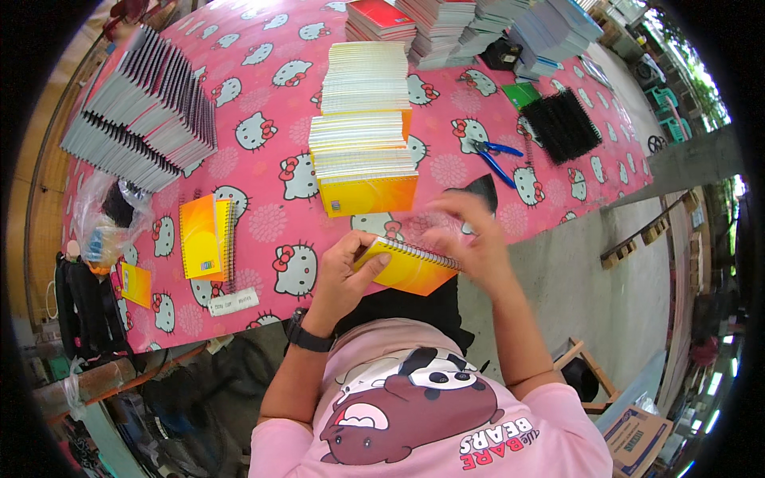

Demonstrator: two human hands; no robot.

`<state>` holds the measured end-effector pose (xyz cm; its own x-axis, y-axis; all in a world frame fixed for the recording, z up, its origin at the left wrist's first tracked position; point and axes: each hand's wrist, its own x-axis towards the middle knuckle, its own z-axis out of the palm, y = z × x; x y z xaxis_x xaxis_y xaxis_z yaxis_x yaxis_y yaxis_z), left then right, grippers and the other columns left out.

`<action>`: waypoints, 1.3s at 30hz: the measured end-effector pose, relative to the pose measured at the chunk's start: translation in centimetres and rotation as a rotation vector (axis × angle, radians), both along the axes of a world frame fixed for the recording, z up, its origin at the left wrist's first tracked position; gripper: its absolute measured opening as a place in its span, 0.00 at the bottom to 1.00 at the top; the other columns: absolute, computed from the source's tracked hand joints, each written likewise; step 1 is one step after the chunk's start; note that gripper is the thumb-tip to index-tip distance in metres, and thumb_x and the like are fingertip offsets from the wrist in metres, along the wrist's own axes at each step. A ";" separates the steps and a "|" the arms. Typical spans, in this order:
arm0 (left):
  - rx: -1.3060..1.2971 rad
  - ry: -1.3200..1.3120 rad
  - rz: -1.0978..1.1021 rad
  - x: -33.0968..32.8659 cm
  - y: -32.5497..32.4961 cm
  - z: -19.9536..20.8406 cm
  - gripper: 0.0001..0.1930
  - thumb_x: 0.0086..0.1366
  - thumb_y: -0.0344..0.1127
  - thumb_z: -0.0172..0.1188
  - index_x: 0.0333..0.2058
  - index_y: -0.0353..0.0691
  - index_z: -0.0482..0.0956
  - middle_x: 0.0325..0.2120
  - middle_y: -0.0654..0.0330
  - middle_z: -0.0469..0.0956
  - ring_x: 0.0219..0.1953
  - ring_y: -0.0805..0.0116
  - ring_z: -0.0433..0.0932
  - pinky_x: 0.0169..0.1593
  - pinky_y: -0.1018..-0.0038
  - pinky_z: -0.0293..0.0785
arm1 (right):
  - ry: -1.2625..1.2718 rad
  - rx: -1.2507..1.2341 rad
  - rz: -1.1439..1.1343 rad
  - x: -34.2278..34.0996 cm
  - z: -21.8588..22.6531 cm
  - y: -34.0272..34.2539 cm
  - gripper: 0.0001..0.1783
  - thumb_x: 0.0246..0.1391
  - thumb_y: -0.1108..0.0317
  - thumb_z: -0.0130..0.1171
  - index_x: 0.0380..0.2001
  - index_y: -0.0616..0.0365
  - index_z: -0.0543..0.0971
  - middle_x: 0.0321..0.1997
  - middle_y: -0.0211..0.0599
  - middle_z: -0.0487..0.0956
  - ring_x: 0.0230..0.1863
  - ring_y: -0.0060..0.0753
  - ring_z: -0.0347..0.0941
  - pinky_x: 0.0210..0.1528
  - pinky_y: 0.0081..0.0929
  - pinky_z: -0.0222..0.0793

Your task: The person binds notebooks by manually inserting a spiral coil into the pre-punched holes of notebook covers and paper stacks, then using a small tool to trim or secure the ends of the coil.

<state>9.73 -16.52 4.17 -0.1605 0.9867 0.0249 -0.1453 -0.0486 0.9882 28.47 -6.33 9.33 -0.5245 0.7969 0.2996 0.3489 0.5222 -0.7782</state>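
A yellow-orange spiral notebook (pixel 413 272) is in my left hand (pixel 347 268), thumb on its cover and fingers behind it, at the table's near edge. A dark wire coil runs along its upper edge. My right hand (pixel 475 237) is by the coil's right end, fingers curled but smeared by motion; whether they grip anything cannot be made out. Just beyond stands a row of matching yellow notebooks (pixel 368 195), with pale page edges upward. Blue-handled pliers (pixel 496 159) lie farther right, near a bundle of black wire coils (pixel 562 126).
Tall stacks of black-coiled notebooks (pixel 147 111) stand at left, with a few yellow notebooks (pixel 205 239) nearer. More book stacks (pixel 450 24) line the far edge beside a black tape measure (pixel 501 54). A pink patterned cloth (pixel 263 215) covers the table. A cardboard box (pixel 637 442) is at lower right.
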 end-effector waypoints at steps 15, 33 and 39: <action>-0.084 -0.033 0.062 1.0 -0.2 1.3 0.07 0.55 0.27 0.64 0.31 0.33 0.76 0.26 0.62 0.78 0.29 0.82 0.73 0.34 0.84 0.71 | 0.226 -0.364 0.172 -2.6 -1.0 -2.9 0.14 0.47 0.74 0.61 0.40 0.62 0.76 0.34 0.40 0.75 0.34 0.32 0.72 0.35 0.26 0.68; -0.093 -0.019 0.044 0.7 -1.0 1.8 0.06 0.54 0.26 0.64 0.30 0.33 0.76 0.25 0.62 0.79 0.30 0.80 0.74 0.36 0.82 0.71 | 0.147 -0.215 0.248 -2.7 0.0 -3.1 0.12 0.43 0.71 0.65 0.32 0.60 0.76 0.27 0.40 0.70 0.30 0.37 0.70 0.34 0.27 0.67; -0.024 0.153 0.010 0.6 -1.6 2.2 0.05 0.57 0.23 0.61 0.32 0.33 0.75 0.29 0.62 0.77 0.33 0.80 0.74 0.38 0.82 0.71 | 0.078 -0.177 0.293 -2.8 0.7 -2.9 0.09 0.45 0.73 0.62 0.31 0.60 0.75 0.27 0.40 0.69 0.30 0.40 0.67 0.34 0.29 0.65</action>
